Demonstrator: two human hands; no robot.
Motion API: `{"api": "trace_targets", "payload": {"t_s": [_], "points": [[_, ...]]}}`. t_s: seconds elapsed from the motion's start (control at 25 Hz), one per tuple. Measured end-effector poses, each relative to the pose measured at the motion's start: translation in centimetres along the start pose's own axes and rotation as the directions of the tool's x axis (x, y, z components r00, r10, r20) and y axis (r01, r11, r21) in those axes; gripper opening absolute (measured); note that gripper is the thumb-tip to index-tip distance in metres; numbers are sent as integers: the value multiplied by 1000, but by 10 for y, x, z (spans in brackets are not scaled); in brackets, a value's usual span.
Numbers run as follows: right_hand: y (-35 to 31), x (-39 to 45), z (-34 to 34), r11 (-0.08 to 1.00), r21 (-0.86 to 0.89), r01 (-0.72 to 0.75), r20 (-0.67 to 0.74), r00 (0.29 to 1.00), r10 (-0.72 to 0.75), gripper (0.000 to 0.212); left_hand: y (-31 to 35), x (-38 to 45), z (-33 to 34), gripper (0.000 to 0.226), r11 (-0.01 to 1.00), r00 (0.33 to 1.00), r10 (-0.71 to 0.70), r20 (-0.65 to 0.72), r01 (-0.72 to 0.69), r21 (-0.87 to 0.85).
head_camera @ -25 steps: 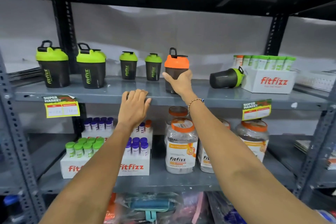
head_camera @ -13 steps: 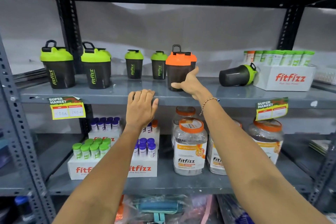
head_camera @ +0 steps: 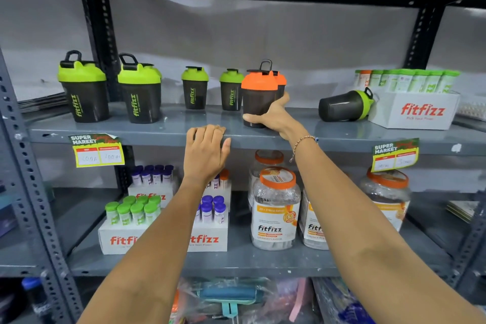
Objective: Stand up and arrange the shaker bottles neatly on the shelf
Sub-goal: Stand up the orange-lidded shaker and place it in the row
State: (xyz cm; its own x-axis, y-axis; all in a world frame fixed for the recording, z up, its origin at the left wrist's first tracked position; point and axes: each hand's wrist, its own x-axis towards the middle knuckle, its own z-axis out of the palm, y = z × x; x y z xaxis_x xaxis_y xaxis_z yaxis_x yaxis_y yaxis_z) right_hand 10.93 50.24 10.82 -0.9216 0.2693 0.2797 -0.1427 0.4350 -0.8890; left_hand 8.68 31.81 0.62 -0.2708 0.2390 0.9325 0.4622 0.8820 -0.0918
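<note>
On the grey shelf stand two large green-lidded shakers at the left and two small green-lidded ones further back. My right hand grips the base of an upright orange-lidded shaker; a second orange lid peeks out right behind it. A green-lidded shaker lies on its side to the right. My left hand rests on the shelf's front edge, fingers curled over it, holding no bottle.
A white fitfizz box of green-capped tubes stands at the shelf's right end, touching the fallen shaker's lid. Price tags hang on the front edge. The shelf below holds tube boxes and large orange-lidded jars.
My right hand has closed lower around the orange-lidded shaker's base, thumb now across its front. The left hand stays on the shelf edge. The camera has shifted slightly.
</note>
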Motion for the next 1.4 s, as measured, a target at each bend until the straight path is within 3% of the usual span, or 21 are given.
{"api": "trace_targets", "payload": {"t_s": [0.12, 0.36, 0.56, 0.72, 0.92, 1.08, 1.4], "points": [[5, 4, -7, 997, 76, -33, 31, 999, 31, 118, -1, -1, 2, 37, 1000, 1000, 5, -20, -5, -8], [8, 6, -12, 994, 103, -27, 29, 999, 24, 111, 1, -5, 3, 40, 1000, 1000, -14, 4, 14, -8], [6, 3, -5, 1000, 10, 19, 9, 1000, -19, 124, 2, -5, 2, 41, 1000, 999, -21, 26, 21, 0], [8, 4, -8, 1000, 29, -10, 62, 998, 8, 104, 2, -5, 2, 40, 1000, 1000, -18, 17, 18, 3], [5, 1, -3, 1000, -6, 17, 20, 1000, -17, 115, 2, -4, 3, 35, 1000, 999, -20, -40, 20, -1], [7, 4, -7, 999, 39, -9, 58, 998, 6, 103, 2, -6, 4, 35, 1000, 999, -10, -47, 10, 8], [7, 4, -4, 1000, 8, -4, 78, 997, 3, 115, 2, -5, 2, 35, 1000, 999, -7, -36, 7, -15]]}}
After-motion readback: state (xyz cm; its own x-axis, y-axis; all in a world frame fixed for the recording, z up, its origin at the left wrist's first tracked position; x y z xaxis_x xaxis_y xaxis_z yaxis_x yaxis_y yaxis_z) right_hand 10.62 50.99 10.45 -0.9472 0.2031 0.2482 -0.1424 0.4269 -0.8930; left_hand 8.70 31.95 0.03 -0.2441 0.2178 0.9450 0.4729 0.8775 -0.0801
